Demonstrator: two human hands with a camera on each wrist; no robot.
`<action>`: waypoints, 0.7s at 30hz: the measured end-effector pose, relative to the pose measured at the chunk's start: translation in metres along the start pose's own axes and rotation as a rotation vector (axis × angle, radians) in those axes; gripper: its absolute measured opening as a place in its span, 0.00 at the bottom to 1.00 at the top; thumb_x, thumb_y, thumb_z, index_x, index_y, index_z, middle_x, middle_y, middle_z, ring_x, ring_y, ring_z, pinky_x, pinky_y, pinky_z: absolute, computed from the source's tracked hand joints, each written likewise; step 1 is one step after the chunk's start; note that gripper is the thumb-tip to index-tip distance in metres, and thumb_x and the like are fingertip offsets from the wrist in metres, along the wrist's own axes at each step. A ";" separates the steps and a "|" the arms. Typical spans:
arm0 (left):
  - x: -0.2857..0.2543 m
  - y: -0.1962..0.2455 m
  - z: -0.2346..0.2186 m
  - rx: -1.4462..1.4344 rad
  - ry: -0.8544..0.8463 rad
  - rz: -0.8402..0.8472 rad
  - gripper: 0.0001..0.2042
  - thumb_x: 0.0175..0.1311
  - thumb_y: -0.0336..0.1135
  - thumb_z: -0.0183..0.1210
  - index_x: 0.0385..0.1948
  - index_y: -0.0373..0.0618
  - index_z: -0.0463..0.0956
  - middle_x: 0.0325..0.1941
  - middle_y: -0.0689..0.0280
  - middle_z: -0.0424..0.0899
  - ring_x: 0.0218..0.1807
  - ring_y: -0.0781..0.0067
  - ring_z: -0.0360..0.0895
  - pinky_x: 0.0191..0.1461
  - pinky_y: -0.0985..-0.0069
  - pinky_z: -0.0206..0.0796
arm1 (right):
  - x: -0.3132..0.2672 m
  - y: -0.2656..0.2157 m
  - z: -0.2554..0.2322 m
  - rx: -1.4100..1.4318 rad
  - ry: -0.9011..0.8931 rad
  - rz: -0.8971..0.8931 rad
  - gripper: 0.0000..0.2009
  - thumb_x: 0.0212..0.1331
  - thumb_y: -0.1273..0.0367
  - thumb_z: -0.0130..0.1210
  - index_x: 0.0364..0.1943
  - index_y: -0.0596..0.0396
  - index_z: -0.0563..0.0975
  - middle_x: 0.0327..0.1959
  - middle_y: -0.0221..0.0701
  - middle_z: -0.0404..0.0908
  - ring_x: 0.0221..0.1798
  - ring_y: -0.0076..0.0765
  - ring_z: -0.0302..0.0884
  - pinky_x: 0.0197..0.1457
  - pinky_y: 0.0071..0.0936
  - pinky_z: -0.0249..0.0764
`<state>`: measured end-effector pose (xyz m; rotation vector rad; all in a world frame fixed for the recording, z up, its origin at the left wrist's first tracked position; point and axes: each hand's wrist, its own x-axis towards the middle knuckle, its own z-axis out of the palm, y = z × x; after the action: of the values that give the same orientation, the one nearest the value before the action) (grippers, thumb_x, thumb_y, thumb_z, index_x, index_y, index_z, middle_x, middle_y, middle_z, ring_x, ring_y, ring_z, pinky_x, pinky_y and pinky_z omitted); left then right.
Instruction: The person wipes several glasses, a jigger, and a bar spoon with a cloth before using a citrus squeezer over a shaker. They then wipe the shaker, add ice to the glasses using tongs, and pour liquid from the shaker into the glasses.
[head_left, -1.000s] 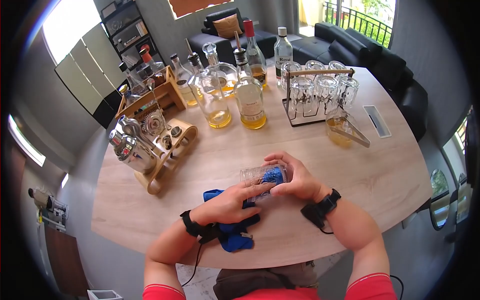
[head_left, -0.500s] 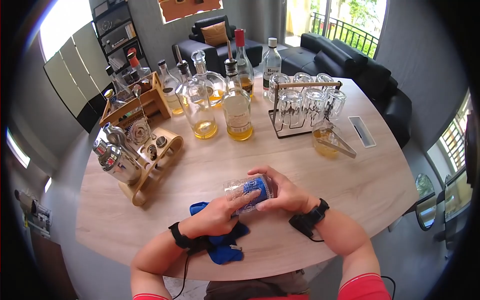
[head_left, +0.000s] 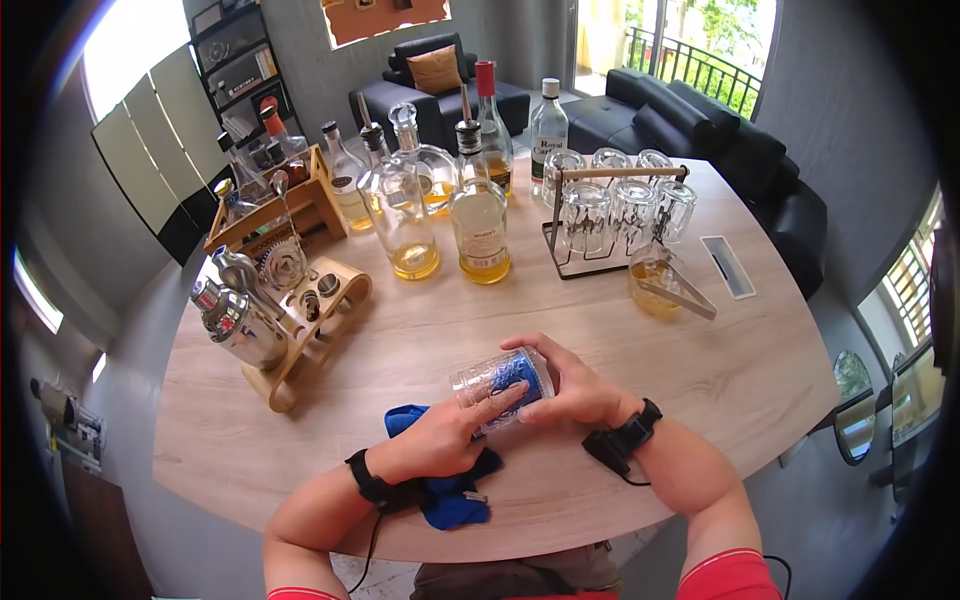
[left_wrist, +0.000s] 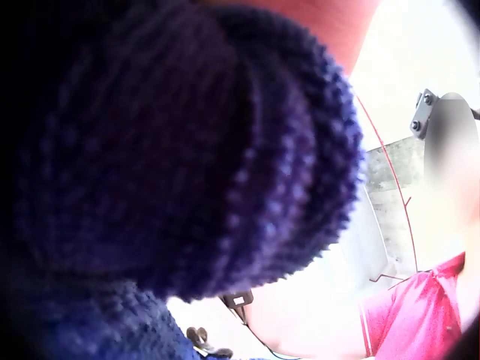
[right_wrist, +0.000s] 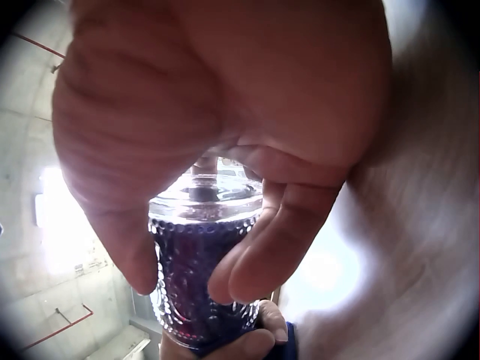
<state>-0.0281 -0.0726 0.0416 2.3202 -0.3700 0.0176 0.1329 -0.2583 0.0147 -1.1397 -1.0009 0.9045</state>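
Note:
Above the front of the table, my right hand [head_left: 580, 392] grips a clear embossed glass [head_left: 475, 378] near its base, thumb and fingers spread around its wall. The glass lies tilted on its side, its mouth toward my left hand [head_left: 435, 438]. A blue cloth [head_left: 455, 508] is bunched inside the glass toward the base; the rest hangs under my left hand onto the table. My left hand holds the cloth at the mouth, one finger overlapping the glass. In the left wrist view, cloth folds [left_wrist: 292, 165] hide the fingers. The right wrist view shows the glass [right_wrist: 202, 270] between my right fingers.
Beyond the hands, several liquor bottles [head_left: 480, 235] stand at the back. A rack of upturned glasses [head_left: 585, 215] and a jar with tongs [head_left: 655, 288] are at right. A shaker [head_left: 235, 325] sits in a wooden bar-tool stand [head_left: 270, 385] at left, before a wooden bottle crate [head_left: 325, 200].
The head view has shifted, so the table scene sits lower and further left. The glass has turned and tilted slightly in my hands, and the cloth inside shows broader near the base.

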 end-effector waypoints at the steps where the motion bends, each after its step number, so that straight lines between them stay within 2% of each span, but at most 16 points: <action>1: -0.001 -0.001 0.000 0.015 -0.006 0.015 0.43 0.50 0.18 0.59 0.75 0.54 0.60 0.68 0.45 0.69 0.65 0.36 0.71 0.65 0.57 0.71 | -0.001 -0.008 0.001 0.002 -0.001 0.001 0.40 0.53 0.63 0.73 0.70 0.48 0.63 0.54 0.33 0.78 0.52 0.27 0.78 0.42 0.23 0.80; 3: -0.002 -0.002 0.000 0.031 -0.008 0.026 0.44 0.49 0.19 0.61 0.75 0.54 0.60 0.66 0.45 0.71 0.64 0.35 0.72 0.64 0.57 0.71 | -0.001 -0.032 0.001 -0.048 0.013 0.405 0.42 0.50 0.65 0.74 0.70 0.49 0.62 0.56 0.33 0.76 0.60 0.31 0.74 0.59 0.29 0.76; 6: -0.002 0.001 0.001 0.039 0.012 0.037 0.43 0.50 0.18 0.60 0.74 0.54 0.61 0.66 0.45 0.71 0.64 0.35 0.72 0.65 0.56 0.71 | 0.003 -0.032 0.002 0.088 0.041 0.492 0.42 0.50 0.65 0.75 0.70 0.48 0.62 0.55 0.32 0.77 0.57 0.29 0.76 0.59 0.28 0.76; 7: -0.001 0.004 0.001 0.043 0.009 0.000 0.42 0.50 0.18 0.59 0.74 0.54 0.61 0.68 0.45 0.70 0.64 0.35 0.72 0.65 0.56 0.71 | 0.003 -0.027 0.004 0.088 0.041 0.492 0.42 0.50 0.65 0.75 0.70 0.48 0.62 0.55 0.32 0.77 0.57 0.29 0.76 0.59 0.28 0.76; 9: 0.000 0.005 0.002 0.047 0.004 -0.037 0.42 0.50 0.17 0.57 0.74 0.53 0.62 0.69 0.44 0.68 0.65 0.36 0.71 0.65 0.56 0.71 | 0.003 -0.009 0.008 0.042 0.059 0.018 0.40 0.51 0.64 0.74 0.69 0.48 0.64 0.52 0.31 0.78 0.47 0.25 0.78 0.44 0.23 0.79; 10: 0.001 0.004 0.003 0.061 0.057 0.006 0.41 0.50 0.18 0.58 0.73 0.54 0.63 0.67 0.45 0.70 0.63 0.36 0.73 0.63 0.56 0.72 | 0.004 -0.005 0.009 0.043 0.059 0.018 0.40 0.51 0.64 0.74 0.69 0.48 0.64 0.52 0.31 0.78 0.47 0.25 0.78 0.44 0.23 0.79; 12: 0.001 0.003 0.005 0.074 0.108 0.048 0.40 0.51 0.19 0.60 0.72 0.54 0.64 0.65 0.45 0.72 0.60 0.36 0.75 0.61 0.55 0.73 | 0.004 -0.001 0.010 0.038 0.092 -0.083 0.40 0.50 0.64 0.75 0.68 0.49 0.65 0.50 0.31 0.79 0.41 0.23 0.79 0.37 0.20 0.78; 13: 0.000 0.004 0.005 0.073 0.088 0.035 0.40 0.50 0.19 0.60 0.71 0.52 0.65 0.65 0.46 0.72 0.60 0.36 0.75 0.61 0.55 0.73 | 0.003 -0.005 0.010 0.041 0.093 -0.083 0.40 0.50 0.64 0.75 0.68 0.49 0.65 0.50 0.31 0.79 0.41 0.23 0.79 0.37 0.20 0.78; 15: 0.000 0.004 0.004 0.072 0.066 0.020 0.39 0.49 0.18 0.60 0.70 0.51 0.66 0.65 0.46 0.72 0.59 0.37 0.76 0.60 0.55 0.73 | -0.001 -0.018 0.007 0.030 0.081 0.153 0.40 0.50 0.61 0.74 0.68 0.50 0.65 0.50 0.32 0.79 0.42 0.25 0.79 0.38 0.22 0.80; 16: 0.000 0.005 0.002 0.152 0.073 0.058 0.38 0.48 0.19 0.60 0.68 0.50 0.68 0.65 0.47 0.73 0.59 0.38 0.76 0.60 0.55 0.73 | 0.000 -0.020 0.007 0.038 0.080 0.157 0.40 0.50 0.61 0.74 0.68 0.50 0.65 0.50 0.32 0.79 0.42 0.25 0.79 0.38 0.22 0.80; 18: -0.001 0.008 0.003 0.223 0.068 0.082 0.36 0.46 0.19 0.60 0.66 0.48 0.71 0.65 0.47 0.73 0.59 0.39 0.77 0.60 0.56 0.74 | 0.000 -0.019 0.011 0.123 0.132 0.231 0.38 0.54 0.54 0.70 0.66 0.54 0.66 0.49 0.32 0.79 0.40 0.24 0.79 0.32 0.21 0.79; 20: 0.002 0.012 0.006 0.372 0.179 0.144 0.34 0.44 0.20 0.59 0.62 0.47 0.75 0.66 0.49 0.75 0.58 0.41 0.78 0.59 0.56 0.75 | 0.001 -0.013 0.009 0.181 0.164 0.187 0.36 0.58 0.53 0.68 0.65 0.55 0.66 0.48 0.32 0.79 0.40 0.24 0.79 0.31 0.21 0.78; 21: 0.004 0.010 0.009 0.458 0.234 0.158 0.29 0.44 0.22 0.59 0.56 0.45 0.79 0.65 0.52 0.76 0.57 0.46 0.78 0.58 0.58 0.74 | 0.001 -0.009 0.009 0.228 0.199 0.136 0.34 0.61 0.51 0.65 0.64 0.57 0.66 0.47 0.32 0.79 0.40 0.24 0.79 0.30 0.20 0.77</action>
<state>-0.0282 -0.0868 0.0428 2.6910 -0.4656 0.4930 0.1252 -0.2568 0.0249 -1.0883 -0.6469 0.9669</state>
